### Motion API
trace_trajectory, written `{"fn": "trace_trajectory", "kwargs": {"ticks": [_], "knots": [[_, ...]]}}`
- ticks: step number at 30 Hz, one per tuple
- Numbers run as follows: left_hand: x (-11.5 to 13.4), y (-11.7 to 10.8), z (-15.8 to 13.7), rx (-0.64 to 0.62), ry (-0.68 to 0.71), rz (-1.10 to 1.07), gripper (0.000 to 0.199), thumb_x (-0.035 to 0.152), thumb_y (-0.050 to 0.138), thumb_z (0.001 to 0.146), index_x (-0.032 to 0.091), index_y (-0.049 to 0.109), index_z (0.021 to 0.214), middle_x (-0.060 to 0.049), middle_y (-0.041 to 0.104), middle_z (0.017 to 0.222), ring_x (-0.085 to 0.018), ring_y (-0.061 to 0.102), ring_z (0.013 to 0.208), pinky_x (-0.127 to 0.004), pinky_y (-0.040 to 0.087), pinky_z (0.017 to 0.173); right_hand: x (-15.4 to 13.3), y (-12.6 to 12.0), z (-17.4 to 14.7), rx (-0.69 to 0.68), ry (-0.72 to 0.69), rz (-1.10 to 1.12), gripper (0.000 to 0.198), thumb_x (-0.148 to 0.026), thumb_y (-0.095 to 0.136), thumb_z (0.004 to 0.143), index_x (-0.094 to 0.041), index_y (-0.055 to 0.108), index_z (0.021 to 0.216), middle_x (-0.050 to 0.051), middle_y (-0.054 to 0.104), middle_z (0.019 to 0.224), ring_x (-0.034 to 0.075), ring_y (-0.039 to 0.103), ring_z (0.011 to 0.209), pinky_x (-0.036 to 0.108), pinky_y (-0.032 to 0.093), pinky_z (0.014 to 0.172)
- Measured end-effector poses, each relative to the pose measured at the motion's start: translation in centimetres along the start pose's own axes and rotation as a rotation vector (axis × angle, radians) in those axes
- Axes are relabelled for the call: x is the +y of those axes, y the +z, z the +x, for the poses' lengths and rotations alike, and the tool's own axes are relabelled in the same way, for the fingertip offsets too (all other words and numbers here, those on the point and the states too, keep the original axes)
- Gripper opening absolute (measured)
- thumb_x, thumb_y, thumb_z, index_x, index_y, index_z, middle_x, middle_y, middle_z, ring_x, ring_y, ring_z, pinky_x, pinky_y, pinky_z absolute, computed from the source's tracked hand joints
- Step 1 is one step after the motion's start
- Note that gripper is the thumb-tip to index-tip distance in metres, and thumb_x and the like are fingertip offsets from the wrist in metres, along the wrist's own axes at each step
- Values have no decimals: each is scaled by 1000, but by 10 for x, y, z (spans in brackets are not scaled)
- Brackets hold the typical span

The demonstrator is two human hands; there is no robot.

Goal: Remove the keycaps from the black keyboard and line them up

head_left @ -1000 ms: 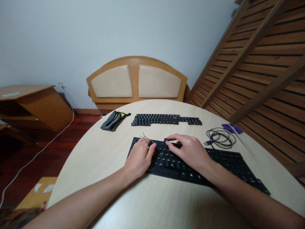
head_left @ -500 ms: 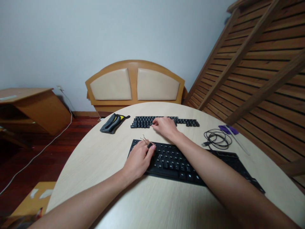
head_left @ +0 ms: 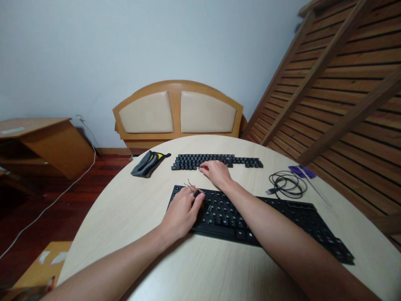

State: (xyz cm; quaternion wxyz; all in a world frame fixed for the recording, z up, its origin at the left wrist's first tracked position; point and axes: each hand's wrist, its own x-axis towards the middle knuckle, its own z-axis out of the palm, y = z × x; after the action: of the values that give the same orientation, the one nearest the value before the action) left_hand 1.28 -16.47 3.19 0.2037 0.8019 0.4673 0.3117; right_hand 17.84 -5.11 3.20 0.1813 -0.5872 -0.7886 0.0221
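Observation:
My left hand rests on the left end of a black keyboard, which has many of its keycaps off. Its fingers are closed on a keycap puller with a black handle and thin wire prongs pointing away from me. Beyond the keyboard, loose black keycaps lie in rows on the table. At the near edge of those rows, my right hand has thumb and fingers pinched together at a small dark keycap, mostly hidden by the fingertips. My right forearm crosses above the keyboard.
A grey and black pouch with yellow trim lies at the table's left. On the right are a coiled USB cable, a purple cloth and a thin light stick. The round table stands before a headboard.
My right hand has shifted slightly nearer to me, still at the front of the keycap rows. My left hand stays in place with the puller. The camera view has tilted a little.

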Motion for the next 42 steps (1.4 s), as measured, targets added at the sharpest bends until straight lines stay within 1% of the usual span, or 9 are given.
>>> {"fn": "trace_trajectory", "kwargs": {"ticks": [10,24,27,30,33,35,37,40,42], "knots": [[-1,1,0,-4,-3,3,43,36,35,103,20,62,74,-8,69,109,-25,56,114,-40,38,105,-3,3,4,-10,28,0,27,-38,57,93,-27,72,113,5,74,110,24,67,105,32,49,89],[-1,0,0,-3,-4,10,43,36,34,103,20,62,75,-9,69,108,-25,58,112,-39,39,104,-5,2,3,-17,20,4,29,-37,57,93,-26,70,117,5,74,112,24,67,106,34,49,90],[-2,1,0,-4,-1,11,43,35,34,102,20,63,75,-10,69,108,-25,57,113,-40,39,105,-6,-4,2,-36,14,13,32,-36,58,92,-25,67,120,4,75,109,24,68,103,33,50,87],[-2,1,1,-2,4,4,44,36,34,102,19,64,75,-10,69,107,-25,57,112,-41,40,105,-6,-19,-2,-80,2,16,33,-34,64,88,-25,68,119,3,76,104,24,69,100,32,51,86],[-2,1,0,3,9,-7,44,36,34,102,19,64,75,-11,70,107,-26,58,113,-43,40,105,-6,-42,-18,-122,-32,22,34,-32,67,84,-24,69,117,4,75,106,25,68,101,34,51,87],[-2,1,0,4,-2,-12,44,36,34,102,19,64,75,-11,70,108,-27,58,115,-43,40,105,-4,-57,-38,-138,-70,35,35,-35,65,86,-24,68,119,4,74,111,25,68,103,34,51,89],[-1,1,0,-2,-16,-14,43,37,34,102,19,65,77,-11,70,111,-27,56,119,-44,39,107,-1,-67,-64,-145,-154,72,36,-39,61,90,-23,66,121,6,70,120,25,64,111,38,49,96],[-2,1,0,-6,-31,-12,42,38,34,102,18,66,83,-13,68,117,-27,55,122,-44,37,109,7,-74,-103,-190,-273,132,43,-46,62,88,-22,64,124,9,67,124,27,61,117,42,48,100],[-1,0,0,-3,-33,-14,41,38,34,102,18,66,85,-13,68,119,-28,55,122,-44,38,108,12,-73,-124,-218,-291,146,53,-52,62,87,-22,61,130,11,60,135,29,55,125,46,44,105]]}}
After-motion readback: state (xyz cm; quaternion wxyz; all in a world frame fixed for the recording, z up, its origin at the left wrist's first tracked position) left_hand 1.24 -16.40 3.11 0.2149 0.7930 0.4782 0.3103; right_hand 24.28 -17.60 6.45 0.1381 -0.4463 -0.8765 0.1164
